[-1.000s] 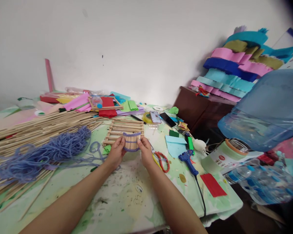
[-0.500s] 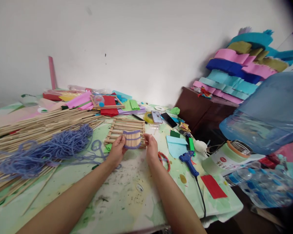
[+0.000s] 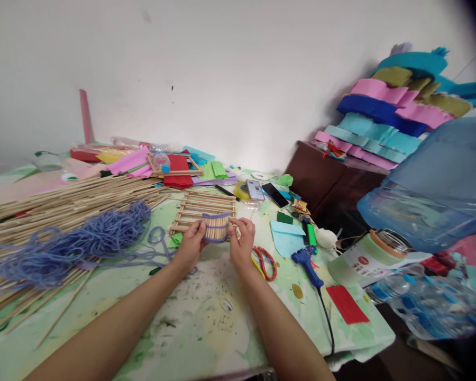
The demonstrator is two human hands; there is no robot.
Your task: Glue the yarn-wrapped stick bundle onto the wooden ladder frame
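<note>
Between my hands is a small curved panel of short wooden sticks [image 3: 216, 228], with purple yarn along its top, middle and bottom. My left hand [image 3: 192, 243] pinches its left edge between thumb and fingers. At the right edge, my right hand [image 3: 241, 241] has its thumb and fingertips closed on the panel. Just behind it lies a flat frame of wooden sticks [image 3: 186, 210] on the table, partly hidden by the panel and hands. Scissors with red and yellow handles [image 3: 267, 263] rest beside my right wrist.
A heap of purple yarn [image 3: 87, 243] lies over long wooden sticks [image 3: 63, 203] on the left. To the right are a blue glue gun [image 3: 309, 267] with its cord, light blue paper [image 3: 285, 238], a green jar [image 3: 353, 262] and two phones [image 3: 275, 196]. Coloured paper [image 3: 178, 169] covers the back.
My right hand has moved left and closed on the panel's right edge, uncovering more of the scissors. The panel has shifted slightly to the right in my left hand.
</note>
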